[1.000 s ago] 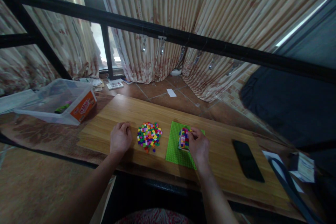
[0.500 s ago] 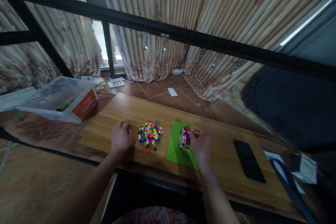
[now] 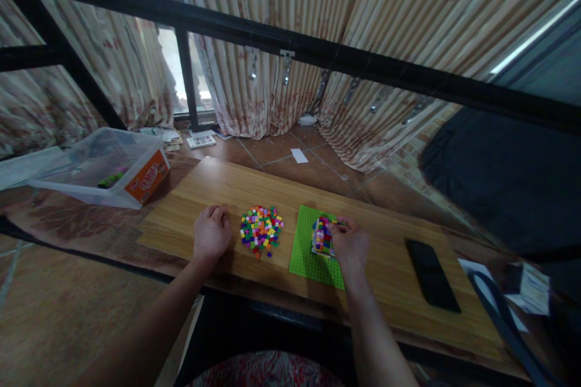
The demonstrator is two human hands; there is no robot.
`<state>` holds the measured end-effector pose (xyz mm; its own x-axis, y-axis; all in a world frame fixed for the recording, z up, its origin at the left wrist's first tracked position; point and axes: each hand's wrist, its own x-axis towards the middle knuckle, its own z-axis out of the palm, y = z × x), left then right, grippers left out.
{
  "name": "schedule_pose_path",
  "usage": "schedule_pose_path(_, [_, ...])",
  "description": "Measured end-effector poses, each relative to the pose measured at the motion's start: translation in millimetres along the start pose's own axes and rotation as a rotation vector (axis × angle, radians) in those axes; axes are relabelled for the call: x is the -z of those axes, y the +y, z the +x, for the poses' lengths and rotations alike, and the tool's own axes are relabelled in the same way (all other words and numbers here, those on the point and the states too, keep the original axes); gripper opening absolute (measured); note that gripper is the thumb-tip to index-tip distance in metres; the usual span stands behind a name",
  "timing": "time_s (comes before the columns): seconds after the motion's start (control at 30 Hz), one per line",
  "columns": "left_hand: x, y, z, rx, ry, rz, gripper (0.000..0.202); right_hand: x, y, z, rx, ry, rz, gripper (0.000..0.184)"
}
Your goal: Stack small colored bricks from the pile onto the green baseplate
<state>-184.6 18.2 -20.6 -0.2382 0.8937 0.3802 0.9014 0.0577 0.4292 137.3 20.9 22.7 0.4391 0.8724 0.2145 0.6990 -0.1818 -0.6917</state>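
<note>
A green baseplate lies on the wooden table. On it stands a small block of many-coloured bricks. My right hand is closed, its fingertips pinched against the top right of that block; what they pinch is too small to make out. A loose pile of coloured bricks lies left of the plate. My left hand rests on the table just left of the pile, fingers curled into a loose fist with nothing seen in it.
A black phone lies flat at the table's right. A clear plastic bin with an orange label sits to the left. A black bar and curtains cross behind. Papers lie at the far right.
The view has drifted slightly. My right hand has settled a little lower and closer onto the brick block's top. My left hand stays put.
</note>
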Motion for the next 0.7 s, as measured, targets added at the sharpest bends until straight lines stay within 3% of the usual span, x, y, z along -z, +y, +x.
schedule_pose_path(0.4, [0.1,0.8,0.3,-0.003,-0.001,0.025,0.029,4.4,-6.7,2.5,-0.017,-0.042,-0.083,0.022])
schedule_pose_path(0.7, [1.4,2.4,-0.2,0.0,-0.011,0.024,0.029,-1.6,1.6,9.1,0.053,0.013,-0.01,0.021])
